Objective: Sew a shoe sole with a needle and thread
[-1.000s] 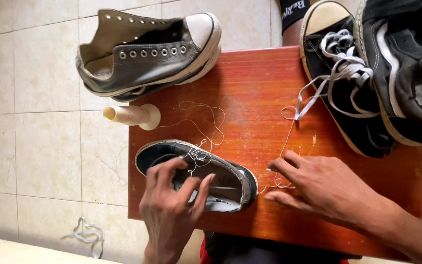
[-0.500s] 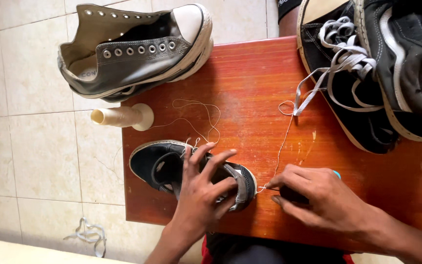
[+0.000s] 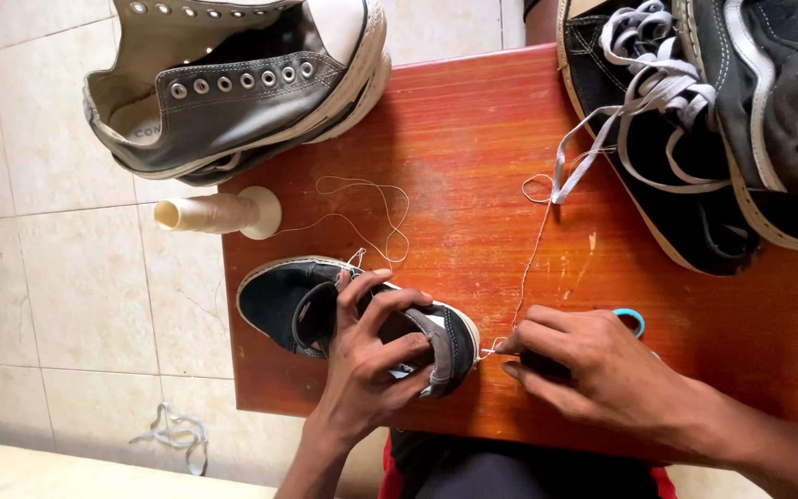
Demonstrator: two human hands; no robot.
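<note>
Black small shoe [image 3: 325,310] at near-left table [image 3: 473,139] edge, left hand [image 3: 367,370] clamped on it; right hand [image 3: 593,370] pinching thread [image 3: 533,249] w/ tool. Risk: slack loops snagging, thread tangling or snapping.

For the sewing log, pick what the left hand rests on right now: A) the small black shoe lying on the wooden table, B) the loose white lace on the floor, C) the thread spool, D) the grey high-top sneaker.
A: the left hand grips the small black shoe on the wooden table, while the thread spool lies apart, untouched.
</note>
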